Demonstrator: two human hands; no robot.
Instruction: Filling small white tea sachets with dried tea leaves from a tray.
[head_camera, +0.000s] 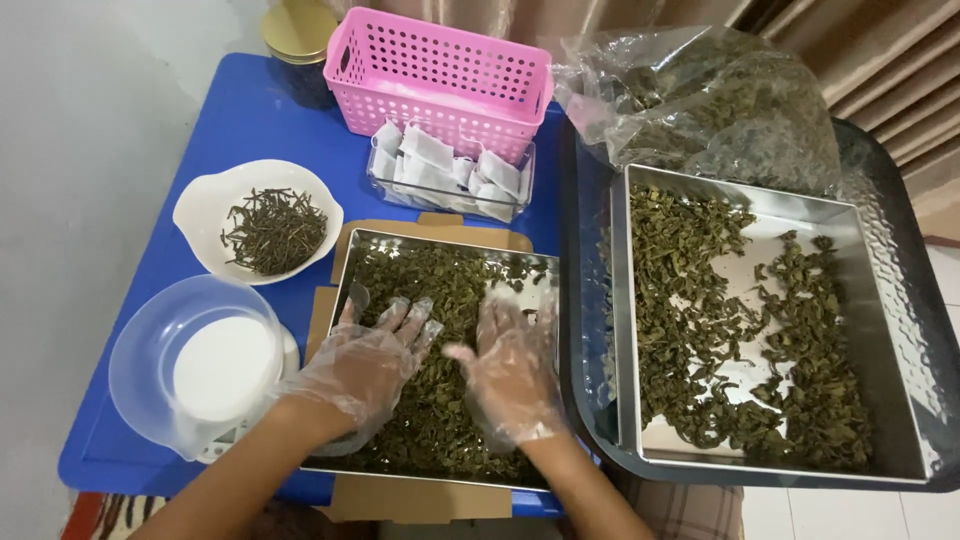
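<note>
Both my hands wear thin clear plastic gloves. My left hand (368, 362) lies flat, fingers spread, on dried green leaves (440, 290) in a square steel tray (450, 240) in front of me. My right hand (512, 370) rests palm down on the same leaves, just right of the left hand, fingers apart. Neither hand grips anything. A second, larger steel tray (880, 330) on the right holds more dried leaves (690, 320) spread thinly, with bare metal showing in its middle.
A white bowl (200, 205) of dark dried sticks sits at left. Below it stands a clear plastic bowl (140, 350) over a white disc. Behind are a pink basket (440, 60), a clear box of white paper bags (450, 175), a gold-lidded jar (298, 30) and a plastic bag of leaves (710, 100).
</note>
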